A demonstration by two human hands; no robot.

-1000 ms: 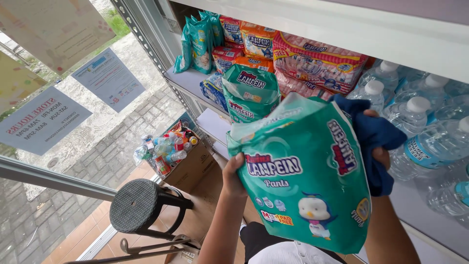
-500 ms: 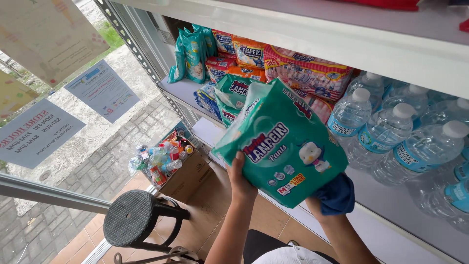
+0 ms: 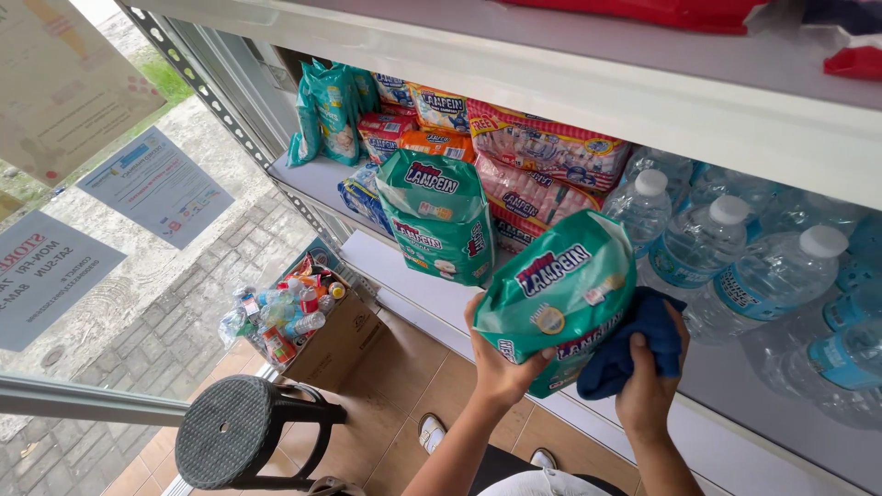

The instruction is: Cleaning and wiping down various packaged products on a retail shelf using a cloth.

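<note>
1. The fingers (image 3: pixel 544 353) of the left hand (image 3: pixel 501 363) are closed around the lower edge of a green diaper pack (image 3: pixel 560 294), thumb on its front face and the rest hidden behind it.
2. The fingers (image 3: pixel 636 347) of the right hand (image 3: pixel 648 395) are closed on a dark blue cloth (image 3: pixel 634 344), which is pressed against the pack's right side.
3. The pack is held in the air, tilted, just in front of the lower shelf (image 3: pixel 735 404) and level with its edge, between the two hands.
4. It is a soft, puffy plastic bag, glossy and creased, with a dark label band across its top and small cartoon pictures lower down.
5. The cloth looks thick and matte, bunched into folds.
6. Just to the left a second green pack (image 3: pixel 439 220) of the same kind stands upright on the shelf.
7. Behind it are pink and red packs (image 3: pixel 542 156) stacked flat, an orange pack (image 3: pixel 436 142) and blue-green bags (image 3: pixel 331 115) at the far left end.
8. To the right, clear plastic water bottles (image 3: pixel 726 248) with white caps and blue labels stand close together on the shelf.
9. A white upper shelf (image 3: pixel 597 83) runs across the top, with red material lying on it.
10. Below, an open cardboard box (image 3: pixel 335 344) holds small bottles, near a round black stool (image 3: pixel 234 432) on the tiled floor.
11. Rectangular paper notices (image 3: pixel 156 184) hang on the window at the left, printed in blue and red.
</note>
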